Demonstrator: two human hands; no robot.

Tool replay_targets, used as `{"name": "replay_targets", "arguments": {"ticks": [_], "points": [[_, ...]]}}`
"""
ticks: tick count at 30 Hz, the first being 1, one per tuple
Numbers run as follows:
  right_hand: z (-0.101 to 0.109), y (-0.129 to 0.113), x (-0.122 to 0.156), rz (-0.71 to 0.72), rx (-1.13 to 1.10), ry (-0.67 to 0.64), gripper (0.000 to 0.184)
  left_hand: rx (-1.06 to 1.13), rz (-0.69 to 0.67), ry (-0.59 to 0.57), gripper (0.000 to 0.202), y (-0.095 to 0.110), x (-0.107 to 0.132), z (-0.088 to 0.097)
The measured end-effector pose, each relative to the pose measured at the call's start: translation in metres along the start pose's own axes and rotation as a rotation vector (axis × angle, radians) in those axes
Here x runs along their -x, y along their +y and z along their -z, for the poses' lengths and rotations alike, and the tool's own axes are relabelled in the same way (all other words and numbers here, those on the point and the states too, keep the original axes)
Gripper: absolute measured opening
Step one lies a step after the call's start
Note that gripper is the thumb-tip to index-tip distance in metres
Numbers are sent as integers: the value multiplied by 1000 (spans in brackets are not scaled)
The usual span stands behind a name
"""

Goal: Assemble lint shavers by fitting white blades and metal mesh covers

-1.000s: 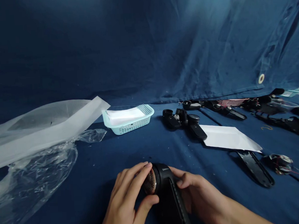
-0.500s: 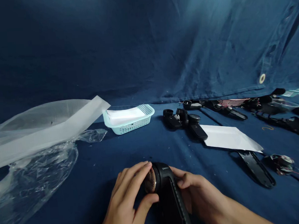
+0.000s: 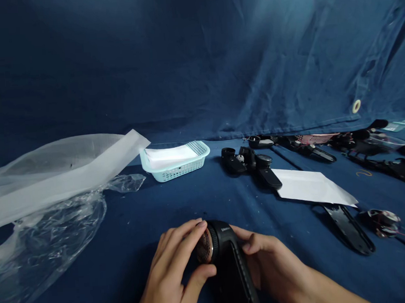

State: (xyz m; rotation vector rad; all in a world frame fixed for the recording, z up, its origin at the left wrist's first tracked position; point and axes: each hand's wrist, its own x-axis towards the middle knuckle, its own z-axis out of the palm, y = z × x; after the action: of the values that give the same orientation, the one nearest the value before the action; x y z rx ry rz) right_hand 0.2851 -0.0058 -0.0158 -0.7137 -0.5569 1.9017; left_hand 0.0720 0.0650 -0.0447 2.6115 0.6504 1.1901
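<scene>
A black hand-held device (image 3: 230,268) with a round metal mesh head lies near the bottom centre on the blue cloth. My left hand (image 3: 172,277) curls round that mesh head, thumb below and fingers over the top. My right hand (image 3: 271,266) grips the black body from the right side. Both hands are closed on the device.
A pale green basket (image 3: 175,160) with white sheets stands behind. Clear plastic bags (image 3: 48,202) lie at the left. A white paper (image 3: 310,186) and several black device parts (image 3: 251,162) are spread to the right, with a black shell (image 3: 349,229) and a small motor (image 3: 381,217).
</scene>
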Motion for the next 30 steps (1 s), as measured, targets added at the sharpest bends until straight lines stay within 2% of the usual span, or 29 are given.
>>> {"name": "replay_targets", "arguments": {"ticks": [11,30], "points": [[0,0,1,-9,8,-8,50,-14,-13,6,47,-1,0,-2],[2,2,1,-20,2,12,49,-29,-26,11,49,-2,0,-1]]}}
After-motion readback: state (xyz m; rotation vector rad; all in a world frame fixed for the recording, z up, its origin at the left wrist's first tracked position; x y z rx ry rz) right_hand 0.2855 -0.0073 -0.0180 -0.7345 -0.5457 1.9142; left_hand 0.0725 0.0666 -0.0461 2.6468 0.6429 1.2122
